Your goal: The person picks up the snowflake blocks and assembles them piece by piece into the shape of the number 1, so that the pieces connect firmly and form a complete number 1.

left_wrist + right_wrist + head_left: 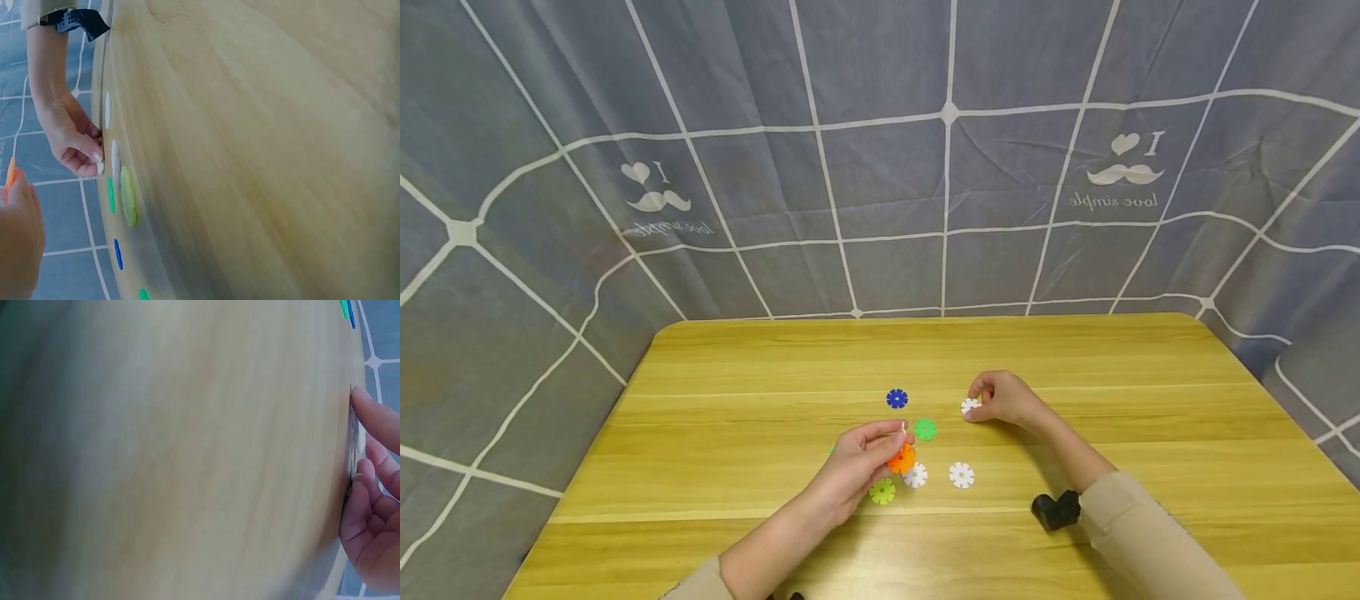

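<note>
Left hand (856, 462) clamped on orange notched disc (901, 459); right hand (1007, 399) pinches white disc (969, 407) at tabletop (1120, 358); green disc (925, 429) between hands, blue disc (897, 398) beyond

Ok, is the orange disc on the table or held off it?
Held off it: the left hand pinches the orange disc; the left wrist view shows it clear of the table, curtain behind.
</note>
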`<state>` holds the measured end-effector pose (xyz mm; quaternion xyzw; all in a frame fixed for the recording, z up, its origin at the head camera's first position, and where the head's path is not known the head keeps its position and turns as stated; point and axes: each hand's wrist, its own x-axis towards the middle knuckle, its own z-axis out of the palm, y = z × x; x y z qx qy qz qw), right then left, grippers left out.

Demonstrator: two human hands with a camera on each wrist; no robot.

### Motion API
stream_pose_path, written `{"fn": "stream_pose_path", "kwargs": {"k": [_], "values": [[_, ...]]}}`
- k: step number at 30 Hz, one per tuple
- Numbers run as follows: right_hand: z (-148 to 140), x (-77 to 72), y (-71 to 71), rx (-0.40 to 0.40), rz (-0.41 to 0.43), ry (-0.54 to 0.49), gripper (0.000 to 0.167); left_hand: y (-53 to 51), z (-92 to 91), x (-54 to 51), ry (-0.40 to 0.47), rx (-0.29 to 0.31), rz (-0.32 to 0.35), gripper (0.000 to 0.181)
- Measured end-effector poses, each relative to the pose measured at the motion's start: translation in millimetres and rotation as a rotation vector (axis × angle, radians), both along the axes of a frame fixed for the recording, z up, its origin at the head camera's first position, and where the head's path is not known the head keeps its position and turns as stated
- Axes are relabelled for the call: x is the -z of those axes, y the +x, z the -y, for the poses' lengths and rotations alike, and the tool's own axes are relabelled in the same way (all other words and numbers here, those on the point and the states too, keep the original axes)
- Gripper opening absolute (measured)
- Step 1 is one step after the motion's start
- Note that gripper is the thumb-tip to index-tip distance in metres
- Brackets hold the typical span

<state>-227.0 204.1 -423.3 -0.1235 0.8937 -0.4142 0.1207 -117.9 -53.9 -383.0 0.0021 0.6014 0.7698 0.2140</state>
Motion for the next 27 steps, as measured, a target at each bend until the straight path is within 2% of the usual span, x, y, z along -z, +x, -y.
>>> {"fn": "stream_pose_path", "kwargs": {"k": [7, 12, 19, 23, 27], "values": [[-3, -0.5, -0.5, -0.024, 0.028, -0.058, 0.026, 0.4, -0.4, -0.6, -0.007, 0.003, 0.003, 0.046], [-5, -6.0, 0.5, -0.024, 0.119, -0.157, 0.021, 1.8, -0.2, 0.1, -0.02, -0.001, 0.007, 0.046], [-2, -12.3, 0.9, 0.004, 0.205, -0.204, 0.022, 1.6, -0.6, 2.3, -0.004, 0.006, 0.008, 0.046], [3, -16.8, 2.0, -0.031, 0.241, -0.241, 0.024, 1.7, -1.0, 2.6, -0.005, 0.013, 0.008, 0.047], [12, -24.5, 5.2, -0.095, 0.236, -0.272, 0.026, 2.0, -1.9, 2.0, -0.005, 0.026, 0.007, 0.048]]}}
